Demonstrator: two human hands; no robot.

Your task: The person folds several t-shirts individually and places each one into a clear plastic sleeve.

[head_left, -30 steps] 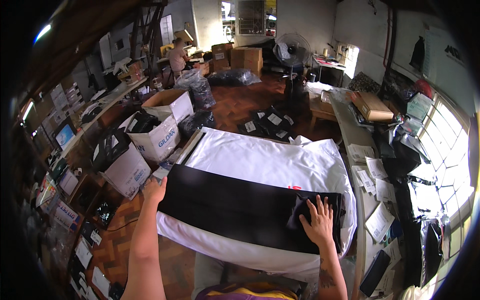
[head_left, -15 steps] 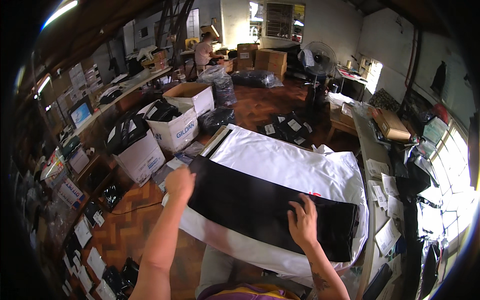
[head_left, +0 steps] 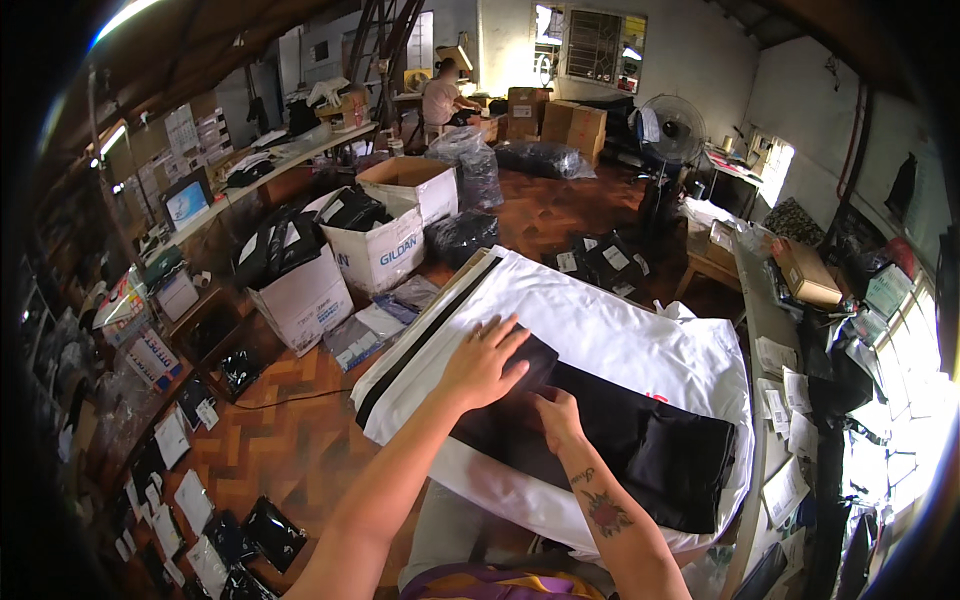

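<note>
A black fabric panel lies along the near part of a white fabric spread on a low table. Its left end is now bunched or folded under my left hand, which rests on it with fingers spread. Just to the right and nearer, my right hand has curled fingers pinching the black fabric, the fingertips partly hidden in shadow. A narrow dark strip runs along the table’s left side, across the white.
Boxes holding black parcels stand left, beside plastic packs; more parcels lie on the floor. A long counter with papers runs along the right. A seated person and a standing fan are farther back.
My left hand moved right from the fabric’s left end onto it, and that end shifted right, exposing white fabric. My right hand moved left and curled its fingers. The view shifted.
</note>
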